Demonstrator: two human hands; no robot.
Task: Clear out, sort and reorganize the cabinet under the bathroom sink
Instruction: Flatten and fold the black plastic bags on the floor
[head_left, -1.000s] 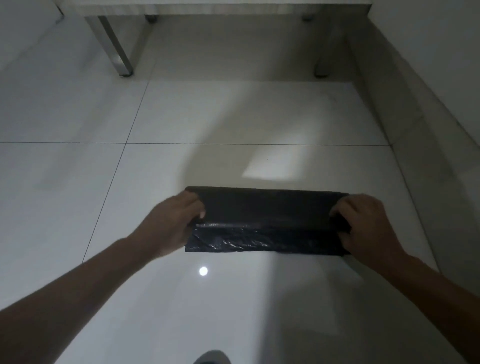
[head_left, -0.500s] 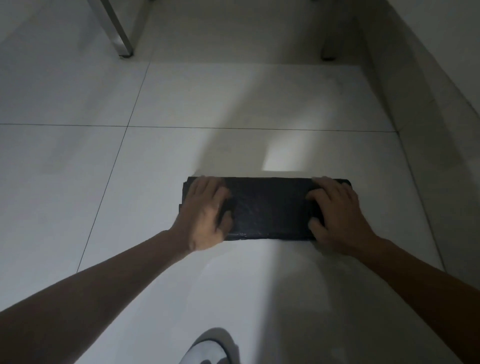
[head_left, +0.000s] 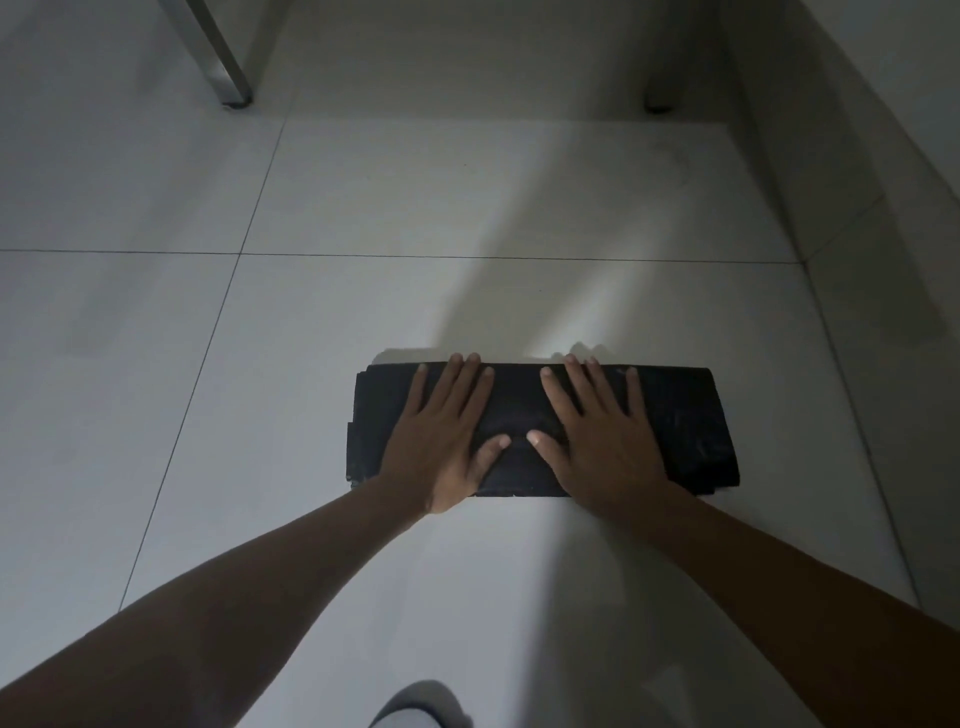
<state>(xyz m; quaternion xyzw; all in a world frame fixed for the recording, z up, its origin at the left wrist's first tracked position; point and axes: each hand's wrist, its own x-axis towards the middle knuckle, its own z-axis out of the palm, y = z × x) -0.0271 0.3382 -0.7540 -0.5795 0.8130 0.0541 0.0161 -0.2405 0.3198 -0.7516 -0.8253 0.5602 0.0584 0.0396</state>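
Head view, dim light, looking down at a white tiled floor (head_left: 156, 364) with thin dark grout lines. Far left top: a metal leg (head_left: 221, 62) of some furniture stands on the tile, foot down near the grout line. Left forearm comes in from the bottom left corner. Left hand (head_left: 447, 441) lies flat, palm down, fingers straight and slightly spread, pressing on the left-centre part of a folded black plastic bag (head_left: 691, 426). The bag sits flat on the floor, a long rectangle running left to right, with layered edges showing at its left end and a slightly crinkled sheen on the right end. Left thumb points inward toward the middle of the bag. Right hand (head_left: 602, 436) is just beside it, also flat, palm down, fingers straight, pressing the centre-right part; the two thumbs nearly meet, small gap between them. Neither hand grips anything. Right end of the bag is uncovered. Right forearm runs off the bottom right. Bottom centre: a pale grey rounded shape (head_left: 421, 706), cannot tell what. Top right: a second leg foot (head_left: 658, 106) in shadow, then the wall (head_left: 883, 156) running down the right side.
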